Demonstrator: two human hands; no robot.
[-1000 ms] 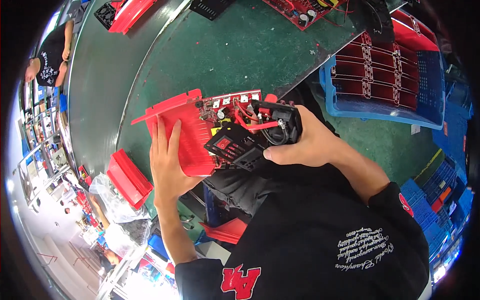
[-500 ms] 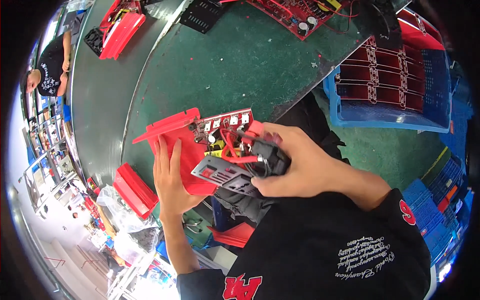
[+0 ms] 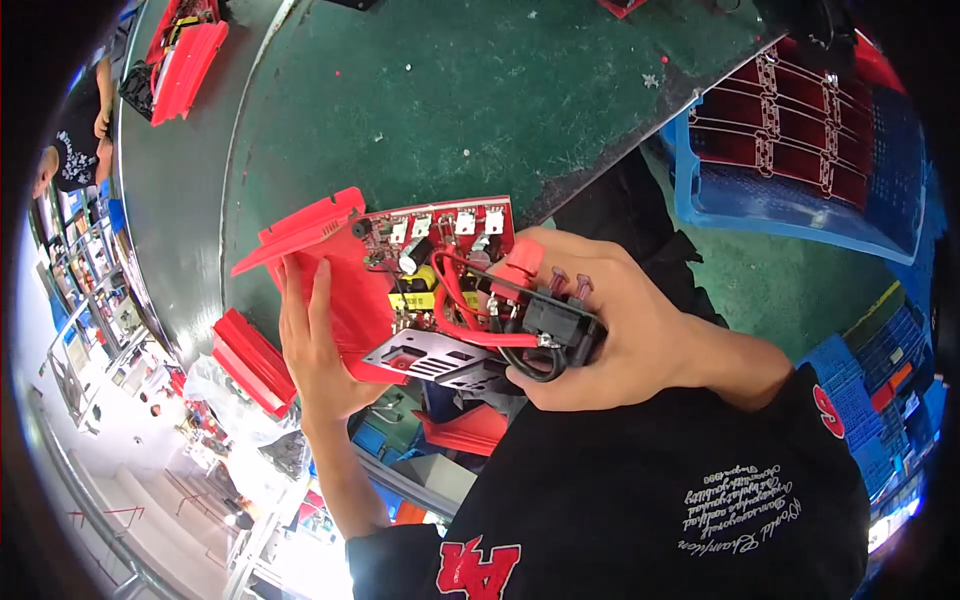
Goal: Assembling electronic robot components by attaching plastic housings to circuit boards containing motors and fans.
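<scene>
Red housing [image 3: 330,270] with the circuit board [image 3: 440,250] in it is being held up in the air, just off the near edge of the green bench [image 3: 480,90], not resting on anything. Left hand [image 3: 315,345] is spread flat under and behind the housing, fingers apart and pressed against the red plastic. Right hand [image 3: 610,320] is clamped around the black end panel [image 3: 555,325] where the red and black wires [image 3: 470,305] come off the board, thumb on top near the red terminal cap [image 3: 515,265]. The grey perforated metal plate [image 3: 430,355] hangs off the bottom of the whole thing.

Compared with half a second back, the assembly has been turned and opened out a bit, so the board now faces up more and you can see the white connectors along its far edge; the right hand has slid further round to the end panel.

Off the right edge of the bench there's a blue crate [image 3: 800,150] stacked with red boards. Another red housing [image 3: 185,55] sits at the far left corner, and a loose red cover [image 3: 250,360] lies below the left edge.
</scene>
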